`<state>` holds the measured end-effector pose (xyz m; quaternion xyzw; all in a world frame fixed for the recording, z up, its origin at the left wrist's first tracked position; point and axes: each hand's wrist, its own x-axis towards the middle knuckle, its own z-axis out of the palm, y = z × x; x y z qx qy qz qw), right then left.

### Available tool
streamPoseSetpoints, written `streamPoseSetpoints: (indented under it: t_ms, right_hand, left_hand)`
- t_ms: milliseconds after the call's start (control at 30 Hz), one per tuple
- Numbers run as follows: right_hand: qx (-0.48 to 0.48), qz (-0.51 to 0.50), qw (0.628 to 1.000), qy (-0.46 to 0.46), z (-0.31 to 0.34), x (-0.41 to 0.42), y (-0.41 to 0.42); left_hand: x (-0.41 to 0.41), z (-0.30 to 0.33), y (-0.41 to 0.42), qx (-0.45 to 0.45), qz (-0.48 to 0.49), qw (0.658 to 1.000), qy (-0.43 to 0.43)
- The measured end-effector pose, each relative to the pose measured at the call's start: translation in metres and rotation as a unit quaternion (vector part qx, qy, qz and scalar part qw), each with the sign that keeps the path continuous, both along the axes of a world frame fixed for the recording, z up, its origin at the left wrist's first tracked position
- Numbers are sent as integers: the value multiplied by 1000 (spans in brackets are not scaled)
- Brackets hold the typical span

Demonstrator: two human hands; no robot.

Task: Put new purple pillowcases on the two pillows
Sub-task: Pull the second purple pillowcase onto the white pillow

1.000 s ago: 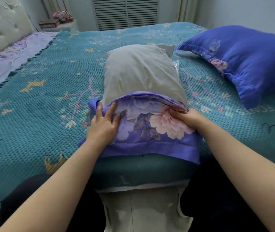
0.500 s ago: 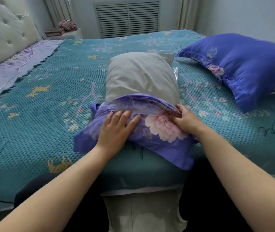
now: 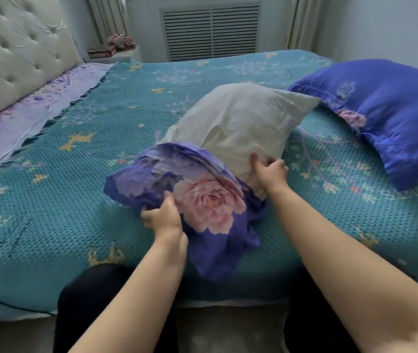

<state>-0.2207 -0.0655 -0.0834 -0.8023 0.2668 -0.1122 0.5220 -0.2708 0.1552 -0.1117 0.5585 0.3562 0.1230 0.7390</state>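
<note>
Pillow [image 3: 238,128] in its plain grey cover lay near the middle of the teal bedspread [image 3: 75,200], and look at that angle: its long axis ran from your lap away toward the far right, the far corner pointing at the second pillow [image 3: 386,118]. That far end was tipped up off the bed, the near end down low by the edge. The purple pillowcase [image 3: 197,200] with the big pink flower was bunched over the near end only, covering roughly the lower third, its open mouth facing up the pillow and loose fabric trailing down toward your knees.

Your left hand [image 3: 163,217] had its fingers curled into the gathered cloth at the near left side, a firm pinch on the pillowcase. Your right hand [image 3: 270,171] was up on the right side of the pillow, thumb and fingers spread and wrapped on the grey cover just above the pillowcase rim. Both hands were clamped on, well apart from each other, one on each flank.

The second pillow, already in its purple case, sat on the bedspread at far right, apart from the first. A tufted headboard [image 3: 17,52] stood at the left.
</note>
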Motion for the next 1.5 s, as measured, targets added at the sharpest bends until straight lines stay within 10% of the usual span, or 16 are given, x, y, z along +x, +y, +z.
streamPoseSetpoints:
  t_ms: [67, 200, 467, 601, 701, 867, 1034, 1234, 1335, 1401, 1501]
  right_hand:
    - [98, -29, 995, 21, -3, 19, -13]
    - [269, -2, 963, -6, -13, 36, -24]
    - [-12, 49, 954, -295, 30, -22, 31]
    - [-143, 116, 981, -63, 18, -56, 50]
    - [-164, 302, 914, 214, 21, -73, 52]
    - [-108, 257, 958, -64, 26, -79, 87]
    - [-170, 295, 940, -4, 4, -67, 123]
    - [-83, 246, 966, 12, -20, -59, 150]
    - [-71, 222, 972, -24, -22, -61, 152]
    - [-57, 222, 973, -39, -21, -62, 150]
    - [-18, 239, 970, -35, -15, -62, 147]
  left_hand:
    - [-17, -7, -28, -167, -141, 975, 28]
    - [-18, -8, -45, -187, -233, 954, 19]
    - [45, 44, 26, -139, -263, 950, -100]
    - [93, 23, 102, 52, -248, 965, -68]
    - [97, 6, 117, 77, -228, 971, 10]
    - [52, 19, 98, 261, -215, 935, 107]
    - [45, 23, 105, 289, -233, 924, 86]
    - [29, 20, 112, 4, -238, 968, 80]
    - [28, 17, 113, 243, -195, 950, 25]
    - [23, 12, 112, 470, -149, 870, -14]
    - [5, 9, 99, 551, -153, 819, -40]
